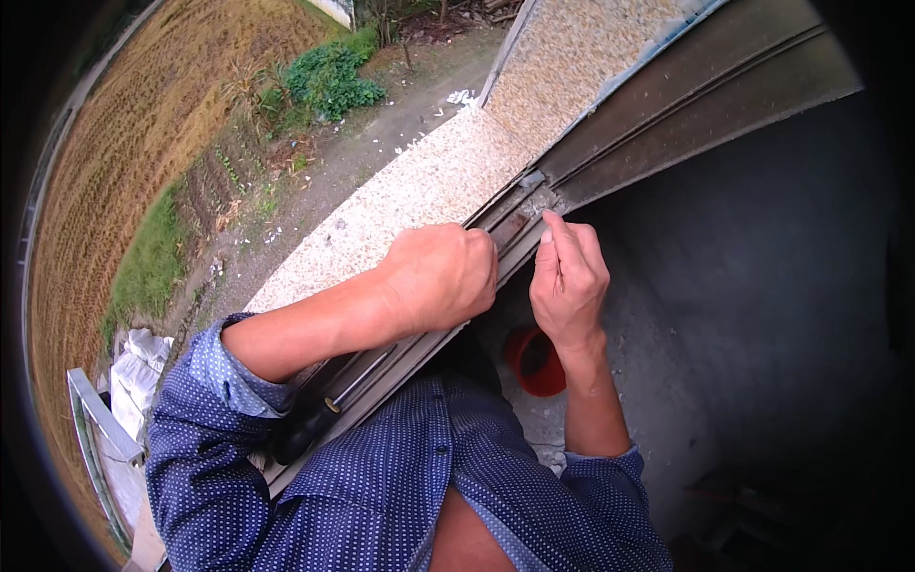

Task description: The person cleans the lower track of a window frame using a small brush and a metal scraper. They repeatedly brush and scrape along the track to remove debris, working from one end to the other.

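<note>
A metal window frame with a grooved sill track runs diagonally before me, from lower left to upper right. My left hand is curled into a fist over the track; whether its fingers hold anything is hidden. On the inner side, my right hand has thumb and forefinger together close to the frame's corner, where grey crumbly debris lies. I cannot tell whether a small thing is pinched in it. A screwdriver with a dark handle and metal shaft rests along the track beside my left forearm.
A red bucket stands on the floor below, inside. Outside the frame is a pebble-finished ledge, with a dirt path and a field beyond. At the lower left are white sacks and a metal frame piece.
</note>
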